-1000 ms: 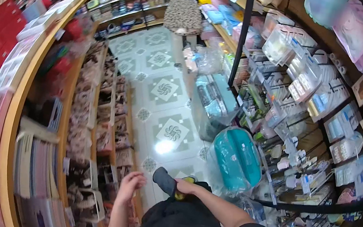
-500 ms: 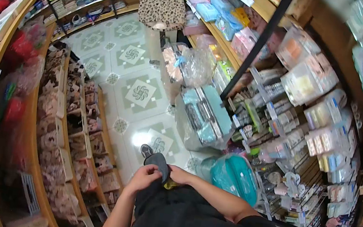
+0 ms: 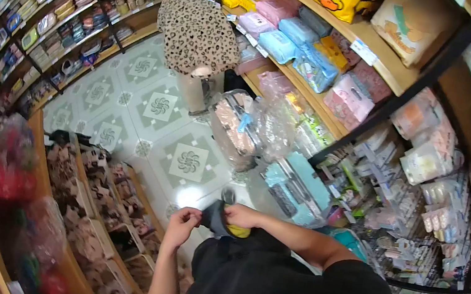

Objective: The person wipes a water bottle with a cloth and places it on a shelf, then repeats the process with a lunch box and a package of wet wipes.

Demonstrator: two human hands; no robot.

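A dark grey cloth item (image 3: 215,218) is held in front of my waist, and a yellow part (image 3: 238,231) shows under its right side. My left hand (image 3: 182,226) is closed, its thumb and fingers pinched together at the item's left edge. Over on the right side, my right hand (image 3: 242,216) is closed on the grey cloth, fingers partly hidden by it. A shoe tip (image 3: 228,196) shows on the floor just beyond.
Low wooden bins (image 3: 84,199) of small goods line my left. Plastic-wrapped light blue goods (image 3: 298,186) and a teal bag (image 3: 348,242) stand at right, below shelves with wrapped packs (image 3: 316,67). Ahead, a leopard-print cloth (image 3: 199,33) covers a stand on the tiled floor (image 3: 158,105).
My view has swung, so the shelves and floor sit differently. My left hand has slid from over the grey cloth to its left edge; my right hand keeps hold.
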